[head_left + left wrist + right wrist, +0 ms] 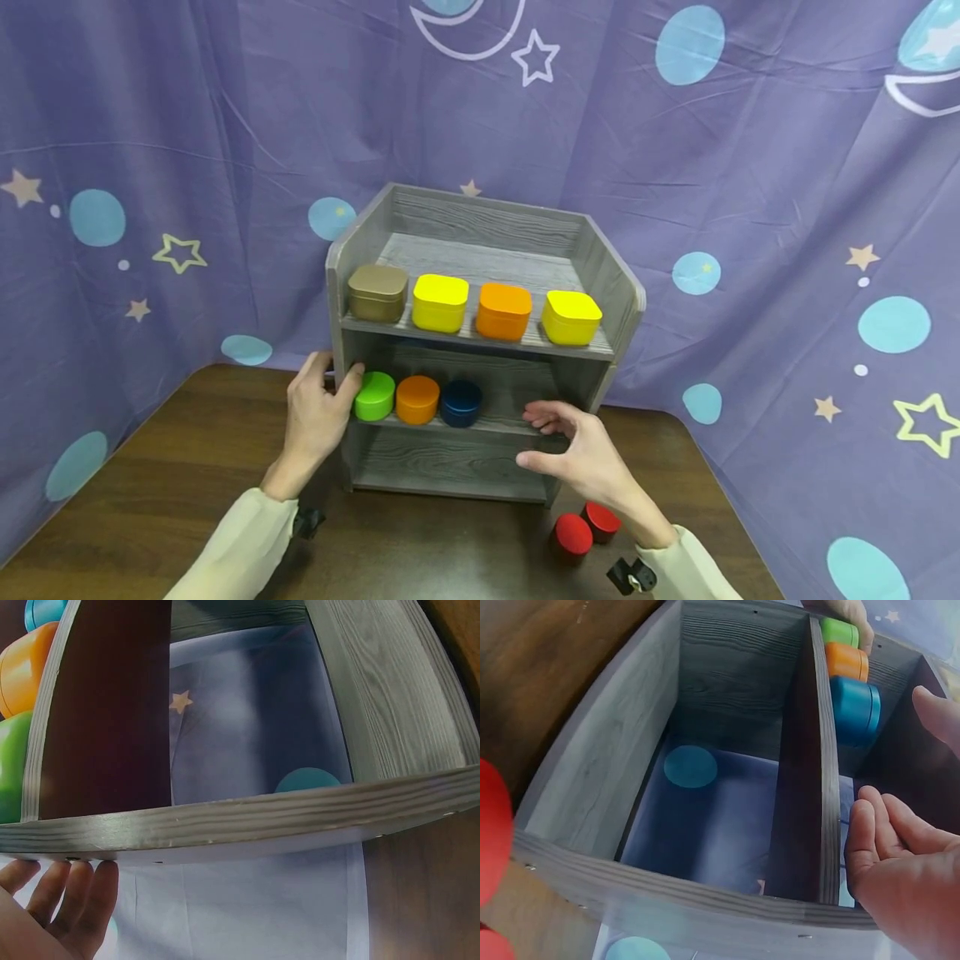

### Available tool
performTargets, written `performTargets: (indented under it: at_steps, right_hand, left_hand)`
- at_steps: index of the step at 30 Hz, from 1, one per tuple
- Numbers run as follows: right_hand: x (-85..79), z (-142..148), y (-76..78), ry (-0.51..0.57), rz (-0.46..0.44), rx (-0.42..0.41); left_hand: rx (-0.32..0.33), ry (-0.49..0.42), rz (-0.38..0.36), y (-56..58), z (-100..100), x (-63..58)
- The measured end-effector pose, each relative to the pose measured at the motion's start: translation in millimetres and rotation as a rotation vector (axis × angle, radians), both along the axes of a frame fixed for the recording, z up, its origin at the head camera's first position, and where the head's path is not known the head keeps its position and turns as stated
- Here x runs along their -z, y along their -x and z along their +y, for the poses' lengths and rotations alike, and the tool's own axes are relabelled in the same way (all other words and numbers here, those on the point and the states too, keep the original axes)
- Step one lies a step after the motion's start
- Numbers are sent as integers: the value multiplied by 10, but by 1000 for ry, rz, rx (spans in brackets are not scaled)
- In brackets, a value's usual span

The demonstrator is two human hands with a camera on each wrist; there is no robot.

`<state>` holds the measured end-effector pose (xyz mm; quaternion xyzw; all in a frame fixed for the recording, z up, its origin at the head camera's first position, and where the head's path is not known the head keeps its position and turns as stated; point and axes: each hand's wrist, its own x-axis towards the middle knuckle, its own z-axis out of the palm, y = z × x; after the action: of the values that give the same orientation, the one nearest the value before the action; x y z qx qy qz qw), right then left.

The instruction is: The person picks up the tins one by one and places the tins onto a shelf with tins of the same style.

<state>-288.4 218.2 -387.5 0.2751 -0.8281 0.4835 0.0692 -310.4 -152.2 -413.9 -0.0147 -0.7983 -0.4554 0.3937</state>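
Note:
My left hand (319,408) holds the left side panel of a grey wooden shelf unit (450,467), the thumb on the front edge and the fingers against the outer face. Right beside that thumb stands a round green tin (375,397) on the middle shelf. A round orange tin (417,400) and a dark blue tin (461,403) follow in the same row. My right hand (581,450) hovers at the right end of this shelf, thumb and fingers spread apart, nothing between them. In the right wrist view, its fingers (892,832) reach past the shelf board's edge.
On the top shelf sit a square bronze tin (378,293), a yellow one (440,303), an orange one (503,312) and another yellow one (571,317). Two round red tins (573,535) are on the brown table (420,550), below the right forearm. A purple curtain (225,100) hangs behind.

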Motion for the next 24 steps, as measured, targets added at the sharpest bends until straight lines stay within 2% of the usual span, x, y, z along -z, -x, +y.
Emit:
performTargets:
  at_steps: [10, 15, 19, 24]
  right_hand:
    - [106, 165, -236, -15, 22, -13]
    - [202, 319, -302, -26, 42, -4]
    - [291, 484, -339, -31, 39, 29]
    - [429, 696, -352, -64, -6, 108]
  left_hand:
    - [2, 2, 6, -2, 1, -4]
    - [3, 6, 8, 7, 1, -5]
    - [2, 3, 9, 9, 5, -3]
    - [-7, 1, 26, 12, 8, 7]
